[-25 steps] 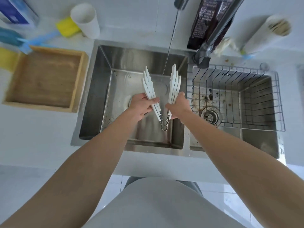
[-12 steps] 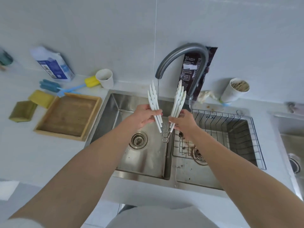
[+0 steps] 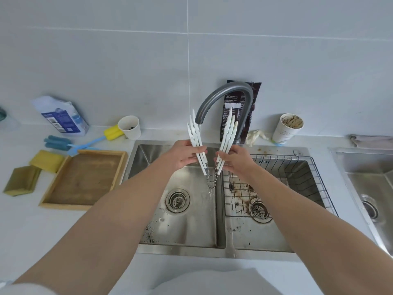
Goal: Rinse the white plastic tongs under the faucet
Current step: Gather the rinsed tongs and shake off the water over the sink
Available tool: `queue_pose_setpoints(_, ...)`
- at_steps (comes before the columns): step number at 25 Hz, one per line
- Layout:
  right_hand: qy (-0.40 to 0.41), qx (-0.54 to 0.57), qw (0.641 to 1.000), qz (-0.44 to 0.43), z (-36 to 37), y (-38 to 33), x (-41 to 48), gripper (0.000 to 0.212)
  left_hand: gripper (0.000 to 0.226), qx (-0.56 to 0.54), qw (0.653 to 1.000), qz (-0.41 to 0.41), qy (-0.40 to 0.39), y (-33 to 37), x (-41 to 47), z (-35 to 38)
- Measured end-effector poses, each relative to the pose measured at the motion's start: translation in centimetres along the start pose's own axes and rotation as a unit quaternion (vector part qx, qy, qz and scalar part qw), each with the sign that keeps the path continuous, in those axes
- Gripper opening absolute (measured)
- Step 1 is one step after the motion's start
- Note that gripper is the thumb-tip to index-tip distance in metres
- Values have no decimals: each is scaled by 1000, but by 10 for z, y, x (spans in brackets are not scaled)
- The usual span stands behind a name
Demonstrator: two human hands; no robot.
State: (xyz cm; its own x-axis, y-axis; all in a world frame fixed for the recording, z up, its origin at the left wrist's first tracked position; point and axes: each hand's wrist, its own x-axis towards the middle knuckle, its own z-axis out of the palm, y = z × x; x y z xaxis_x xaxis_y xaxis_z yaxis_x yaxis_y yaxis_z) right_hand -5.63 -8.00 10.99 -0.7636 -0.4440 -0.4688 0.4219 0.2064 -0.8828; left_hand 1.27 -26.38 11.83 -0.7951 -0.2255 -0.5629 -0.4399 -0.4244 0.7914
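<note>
I hold the white plastic tongs [image 3: 227, 133] upright over the left sink basin [image 3: 148, 158], spread in a V with their metal ring hinges at the bottom. My left hand [image 3: 184, 155] grips the left arms and my right hand [image 3: 232, 158] grips the right arms. The grey curved faucet [image 3: 223, 92] arches above, and its spout ends between the two sets of tips. A thin stream of water falls between the arms and splashes in the basin below the hinges.
A wire rack [image 3: 297, 167] sits in the dirty right basin. On the left counter lie a wooden tray [image 3: 85, 179], sponges [image 3: 22, 179], a blue-and-yellow brush [image 3: 85, 141] and a paper cup [image 3: 129, 126]. Another cup [image 3: 287, 128] stands at right, a second sink [image 3: 370, 188] beyond.
My hands have raised the tongs from low in the basin up to the faucet spout. My view has tilted up, bringing the wall and the whole faucet into sight.
</note>
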Motion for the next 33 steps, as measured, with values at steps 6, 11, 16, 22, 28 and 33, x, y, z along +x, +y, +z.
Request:
queue_pose_setpoints(6, 55, -3, 998, -4, 7, -10, 0, 17, 47, 8, 1000, 7, -15, 15, 5, 2)
queue_pose_setpoints(11, 68, 1, 998, 6, -1, -11, -1, 23, 44, 10, 999, -12, -39, 14, 10, 8)
queue_pose_setpoints(16, 61, 1, 998, 20, -7, -7, -1, 23, 41, -20, 998, -32, -54, 7, 16, 8)
queue_pose_setpoints(22, 58, 2, 998, 26, -14, -3, 2, 27, 33, -51, 997, -21, -61, 8, 17, 10)
queue_pose_setpoints(28, 66, 11, 997, 28, -22, -4, 2, 26, 28, -56, 997, -12, -49, 13, 25, 19)
queue_pose_setpoints(33, 61, 18, 998, 23, -28, -8, 0, 27, 18, -56, 997, -2, -45, 14, 30, 24)
